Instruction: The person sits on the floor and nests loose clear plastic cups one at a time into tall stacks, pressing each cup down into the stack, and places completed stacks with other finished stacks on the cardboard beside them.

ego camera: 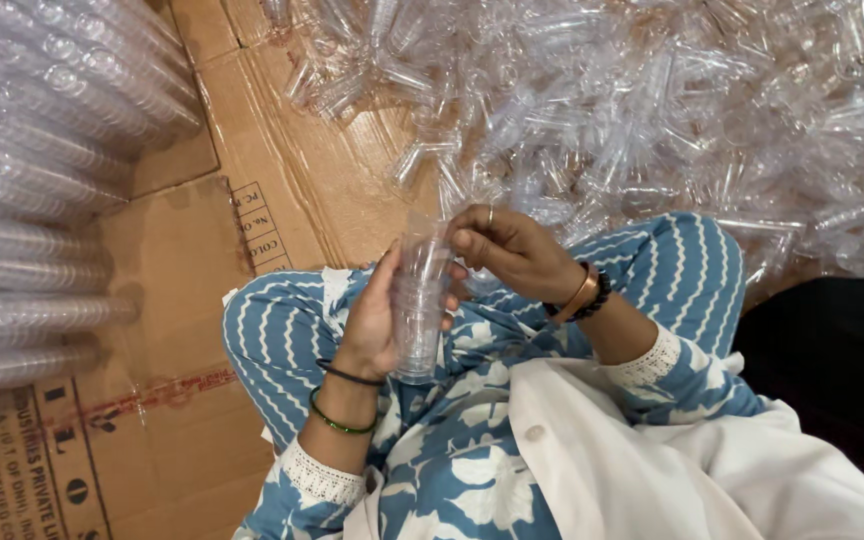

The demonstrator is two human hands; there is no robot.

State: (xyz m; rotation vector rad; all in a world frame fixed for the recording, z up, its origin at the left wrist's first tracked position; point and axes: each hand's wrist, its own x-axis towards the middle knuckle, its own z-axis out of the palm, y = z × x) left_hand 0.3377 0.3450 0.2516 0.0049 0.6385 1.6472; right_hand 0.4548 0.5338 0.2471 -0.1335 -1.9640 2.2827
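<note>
My left hand (372,325) grips a short stack of clear plastic cups (418,310), held upright over my lap. Just to its right, my right hand (508,248) pinches the rim of the top cup with thumb and fingers; it wears a ring and bangles at the wrist. I sit cross-legged in blue patterned clothes with a white cloth (652,450) over my lap.
A big heap of loose clear plastic cups (652,110) covers the floor ahead and to the right. Long nested rows of stacked cups (32,200) lie at the left. Flattened cardboard (282,160) lies beneath everything.
</note>
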